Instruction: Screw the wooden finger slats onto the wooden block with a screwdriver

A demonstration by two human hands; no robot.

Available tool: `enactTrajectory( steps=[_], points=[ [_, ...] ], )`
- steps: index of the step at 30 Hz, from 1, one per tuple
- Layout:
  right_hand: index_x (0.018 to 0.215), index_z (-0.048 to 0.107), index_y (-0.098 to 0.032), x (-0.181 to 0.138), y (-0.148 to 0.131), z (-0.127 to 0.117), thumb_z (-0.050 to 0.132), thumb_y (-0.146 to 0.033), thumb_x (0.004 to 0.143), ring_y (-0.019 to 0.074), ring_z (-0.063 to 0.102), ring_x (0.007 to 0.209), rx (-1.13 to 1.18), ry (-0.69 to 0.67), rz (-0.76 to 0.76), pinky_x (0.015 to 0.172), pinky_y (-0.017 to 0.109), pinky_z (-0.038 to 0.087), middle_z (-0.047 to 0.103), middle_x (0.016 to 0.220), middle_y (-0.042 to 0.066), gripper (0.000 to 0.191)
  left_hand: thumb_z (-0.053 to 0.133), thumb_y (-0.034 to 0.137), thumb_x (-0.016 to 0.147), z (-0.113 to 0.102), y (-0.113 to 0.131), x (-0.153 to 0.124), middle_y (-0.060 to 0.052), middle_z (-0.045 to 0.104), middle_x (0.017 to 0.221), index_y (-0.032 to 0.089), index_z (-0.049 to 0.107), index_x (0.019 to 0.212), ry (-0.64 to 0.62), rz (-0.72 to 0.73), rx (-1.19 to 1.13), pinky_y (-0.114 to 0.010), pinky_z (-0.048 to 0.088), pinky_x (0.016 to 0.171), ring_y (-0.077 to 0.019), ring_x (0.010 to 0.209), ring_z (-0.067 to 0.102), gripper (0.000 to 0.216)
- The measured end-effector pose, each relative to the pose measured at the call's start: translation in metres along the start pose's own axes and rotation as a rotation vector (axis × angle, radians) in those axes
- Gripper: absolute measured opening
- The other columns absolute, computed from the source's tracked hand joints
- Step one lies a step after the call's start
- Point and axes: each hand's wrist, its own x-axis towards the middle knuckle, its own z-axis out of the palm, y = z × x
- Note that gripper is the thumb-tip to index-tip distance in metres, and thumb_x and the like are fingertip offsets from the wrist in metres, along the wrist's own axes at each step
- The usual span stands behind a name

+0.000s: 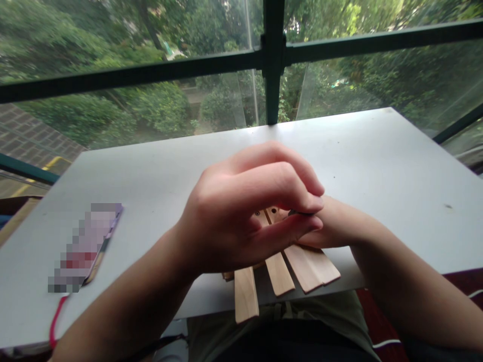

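My left hand [241, 211] is raised in the middle of the view, its thumb and fingertips pinched on a small dark thing [302, 213] that I cannot make out. Behind it, my right hand [324, 221] reaches in from the right over some wooden pieces; its fingers are mostly hidden, so their grip does not show. Below the hands, flat pale wooden slats stick out towards me: a left slat [247, 296], a middle slat [279, 275] and a wider right slat [311, 266]. Through the gap in my left hand, small round holes or screw heads show in the wood.
The white table [181, 176] stands against a window with dark green frames [274, 65]. On its left lies a blurred-out phone [88, 241] with a red cord [56, 322]. The table's near edge runs just beneath the slats, by my lap.
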Motion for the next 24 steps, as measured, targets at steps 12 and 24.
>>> enactTrajectory(
  steps=[12,24],
  points=[
    [0.083,0.057,-0.019,0.0021,-0.0086,-0.0067,0.058,-0.014,0.084,0.0147,0.053,0.075,0.080,0.019,0.061,0.067,0.026,0.042,0.061,0.083,0.002,0.005,0.069,0.041,0.095,0.0079,0.0013,0.0060,-0.001,0.073,0.106,0.029,0.067,0.103,0.017,0.120,0.070,-0.031,0.067,0.085,-0.0228,0.117,0.071,0.014],
    [0.082,0.056,-0.019,0.0013,-0.0092,-0.0101,0.059,-0.008,0.081,0.0142,0.056,0.077,0.113,0.040,0.045,0.068,0.026,0.044,0.063,0.087,0.002,0.012,0.076,0.014,0.085,0.0063,-0.0015,-0.0010,0.007,0.071,0.105,0.023,0.063,0.089,0.050,-0.011,-0.006,-0.021,0.065,0.082,-0.0102,0.093,0.074,0.016]
  ],
)
